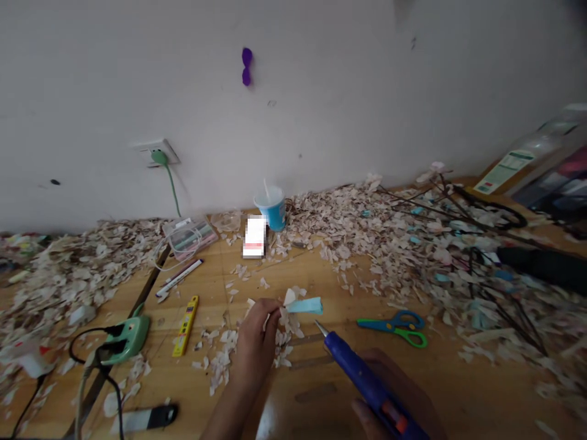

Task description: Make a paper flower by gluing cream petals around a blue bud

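Near the middle of the wooden table (316, 269), my left hand (259, 333) pinches a small pale petal flower (291, 299). A light blue strip (306, 305) sticks out to the right from the flower. My right hand (397, 391) is wrapped round a dark blue glue gun (360, 373). The gun's metal tip points up and left, just below the blue strip and apart from it. Pale petals lie beneath my left hand.
Blue-green scissors (392, 324) lie to the right, a yellow box cutter (186, 326) and green power strip (126, 339) to the left. Behind are a blue cup (274, 211), a phone (254, 237) and a pen case (192, 238). Petal heaps and branches (458, 214) spread along the wall.
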`<state>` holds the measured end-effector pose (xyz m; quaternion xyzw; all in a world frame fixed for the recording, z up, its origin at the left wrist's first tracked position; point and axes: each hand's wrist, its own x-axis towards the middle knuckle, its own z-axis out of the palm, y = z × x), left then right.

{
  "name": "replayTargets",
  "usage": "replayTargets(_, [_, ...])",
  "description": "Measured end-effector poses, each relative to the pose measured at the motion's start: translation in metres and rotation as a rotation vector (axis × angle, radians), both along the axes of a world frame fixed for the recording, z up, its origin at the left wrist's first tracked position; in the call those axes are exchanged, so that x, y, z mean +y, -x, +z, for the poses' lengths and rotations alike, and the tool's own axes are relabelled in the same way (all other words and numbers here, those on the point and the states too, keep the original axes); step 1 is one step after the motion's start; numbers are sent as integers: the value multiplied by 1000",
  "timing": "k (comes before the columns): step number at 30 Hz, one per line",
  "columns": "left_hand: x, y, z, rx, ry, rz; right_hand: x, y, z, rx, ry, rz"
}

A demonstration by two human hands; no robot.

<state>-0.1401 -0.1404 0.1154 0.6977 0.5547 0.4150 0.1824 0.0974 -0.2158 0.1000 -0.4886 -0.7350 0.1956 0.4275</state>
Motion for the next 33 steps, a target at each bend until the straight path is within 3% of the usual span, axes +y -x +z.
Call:
replayTargets(7, [-5,-9,9,32,-83,-62,10,2,2,48,55,73])
replayTargets(12, [-8,-12,3,-67,-11,-54,8,-1,9,-2,35,111])
replayTargets(17, [-12,-11,-1,-167,20,-58,3,-8,5,21,15,182])
replayTargets(21, [-12,-11,5,-96,-36,-56,0,-10,3,3,21,197])
replayTargets(29, [-16,-12,19,128,-228,-55,3,-6,20,-89,-24,121])
replayTargets(33, [-20,-14,22,150,-278,-22,3,-7,17,-140,-39,123])
